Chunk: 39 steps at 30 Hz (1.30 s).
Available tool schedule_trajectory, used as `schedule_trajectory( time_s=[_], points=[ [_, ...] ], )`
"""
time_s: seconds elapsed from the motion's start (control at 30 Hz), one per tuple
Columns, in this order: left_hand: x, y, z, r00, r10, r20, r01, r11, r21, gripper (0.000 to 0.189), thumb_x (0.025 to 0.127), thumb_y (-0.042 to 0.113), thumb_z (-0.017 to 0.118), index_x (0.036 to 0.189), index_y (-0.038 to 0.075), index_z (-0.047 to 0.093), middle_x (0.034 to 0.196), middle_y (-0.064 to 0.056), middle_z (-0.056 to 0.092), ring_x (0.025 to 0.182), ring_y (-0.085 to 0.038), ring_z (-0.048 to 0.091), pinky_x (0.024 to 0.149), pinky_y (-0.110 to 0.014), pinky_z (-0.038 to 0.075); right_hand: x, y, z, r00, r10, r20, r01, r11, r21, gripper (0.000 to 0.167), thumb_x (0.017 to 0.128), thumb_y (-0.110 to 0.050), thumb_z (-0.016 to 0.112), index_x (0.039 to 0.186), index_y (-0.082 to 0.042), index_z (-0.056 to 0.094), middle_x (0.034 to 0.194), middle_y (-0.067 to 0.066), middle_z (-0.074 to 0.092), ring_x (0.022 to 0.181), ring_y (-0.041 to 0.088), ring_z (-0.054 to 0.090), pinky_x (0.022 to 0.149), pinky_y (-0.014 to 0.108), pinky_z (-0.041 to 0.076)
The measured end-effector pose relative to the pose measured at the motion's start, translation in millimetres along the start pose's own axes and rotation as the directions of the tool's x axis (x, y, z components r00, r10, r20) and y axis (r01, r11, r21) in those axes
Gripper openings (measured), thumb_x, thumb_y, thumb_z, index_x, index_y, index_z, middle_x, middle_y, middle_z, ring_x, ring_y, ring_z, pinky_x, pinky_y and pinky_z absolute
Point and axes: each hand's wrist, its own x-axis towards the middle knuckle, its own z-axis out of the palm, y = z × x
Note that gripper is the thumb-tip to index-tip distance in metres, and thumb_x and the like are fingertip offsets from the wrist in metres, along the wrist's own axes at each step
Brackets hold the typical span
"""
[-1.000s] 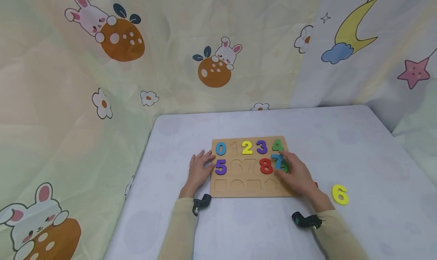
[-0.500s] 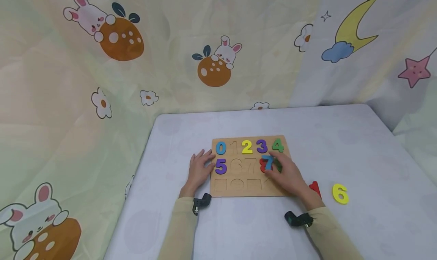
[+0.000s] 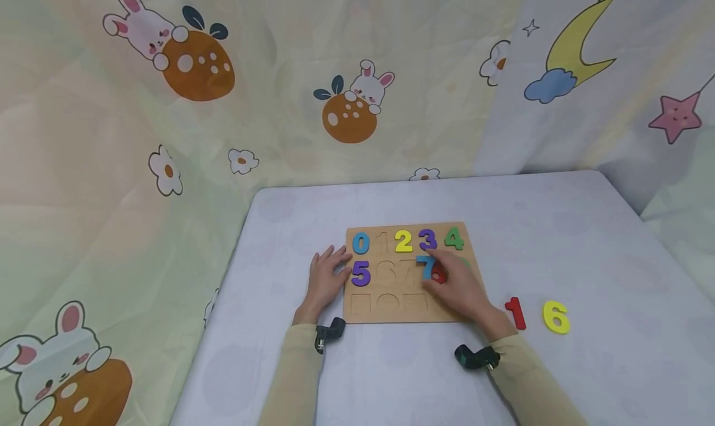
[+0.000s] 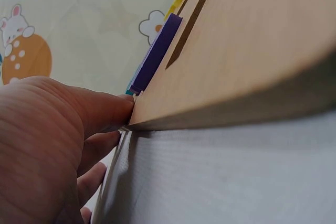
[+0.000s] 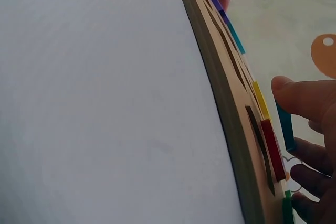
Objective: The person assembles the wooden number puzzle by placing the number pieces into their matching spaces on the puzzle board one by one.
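Observation:
A wooden number puzzle board (image 3: 391, 317) lies on the table. My left hand (image 3: 326, 280) is at its left edge; in the left wrist view the thumb (image 4: 107, 109) touches the board's corner. Between thumb and fingers my right hand (image 3: 460, 286) pinches a blue number 7 (image 3: 427, 266), held upright over the middle row. In the right wrist view the blue 7 (image 5: 285, 127) is apart from the board. The 7 and the hand partly cover the red 8 (image 3: 440, 274). Most of the green piece beside it is hidden behind the hand.
Blue 0 (image 3: 360, 243), yellow 2 (image 3: 403, 241), purple 3 (image 3: 427, 240), green 4 (image 3: 454, 238) and purple 5 (image 3: 360, 273) sit on the board. A red 1 (image 3: 516, 313) and a yellow 6 (image 3: 556, 317) lie on the table to the right.
My right hand has carried the blue 7 leftward across the board, from over the green piece past the red 8. The red 1 is now uncovered. My left hand has stayed put.

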Motion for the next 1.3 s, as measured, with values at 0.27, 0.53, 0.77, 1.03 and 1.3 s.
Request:
schedule_trajectory(
  time_s=[0.27,0.53,0.77,1.03,1.3],
  points=[
    [0.1,-0.1,-0.1,1.000,0.004,-0.005,-0.004,1.000,-0.002,0.032,0.092,0.018,0.068,0.123,0.014,0.068,0.143,-0.001,0.054,0.144,-0.025,0.031,0.123,-0.048,0.004,2.2,-5.7,8.1,0.999,-0.037,0.013,0.037,0.999,-0.002,0.073,0.083,-0.025,0.079,0.145,-0.012,0.044,0.142,0.013,0.050,0.130,0.033,0.046,0.105,0.052,0.045],
    [0.0,0.0,0.0,1.000,-0.007,-0.001,0.007,1.000,-0.003,0.032,0.092,0.019,0.068,0.124,0.015,0.067,0.144,0.000,0.053,0.145,-0.023,0.031,0.123,-0.047,0.004,4.3,-11.3,14.8,0.998,-0.060,0.030,0.060,0.998,0.006,0.072,0.083,-0.027,0.078,0.144,-0.009,0.045,0.141,0.012,0.051,0.131,0.033,0.046,0.107,0.051,0.043],
    [0.5,0.2,-0.2,1.000,-0.001,0.001,0.001,1.000,-0.002,0.032,0.092,0.018,0.068,0.123,0.014,0.067,0.144,-0.001,0.053,0.144,-0.024,0.031,0.123,-0.048,0.004,4.2,-14.5,17.2,0.997,-0.071,0.024,0.071,0.997,-0.020,0.069,0.082,-0.025,0.079,0.141,-0.006,0.049,0.139,0.015,0.053,0.130,0.035,0.046,0.108,0.051,0.041],
    [0.7,-1.6,0.2,1.000,-0.001,0.003,0.001,1.000,-0.005,0.032,0.092,0.018,0.068,0.124,0.015,0.067,0.144,0.000,0.053,0.145,-0.022,0.031,0.123,-0.046,0.003,4.9,-12.8,21.3,0.997,-0.074,0.007,0.074,0.997,-0.035,0.069,0.081,-0.026,0.080,0.140,-0.007,0.050,0.138,0.014,0.054,0.129,0.033,0.047,0.107,0.050,0.042],
    [1.3,-2.5,0.6,1.000,-0.009,0.008,0.009,1.000,-0.003,0.032,0.092,0.018,0.068,0.124,0.015,0.067,0.144,0.001,0.052,0.145,-0.021,0.030,0.123,-0.045,0.002,5.3,-12.8,25.7,0.998,-0.054,-0.023,0.054,0.999,-0.009,0.072,0.081,-0.027,0.080,0.141,-0.006,0.048,0.139,0.014,0.053,0.129,0.033,0.046,0.108,0.050,0.040]
  ],
)
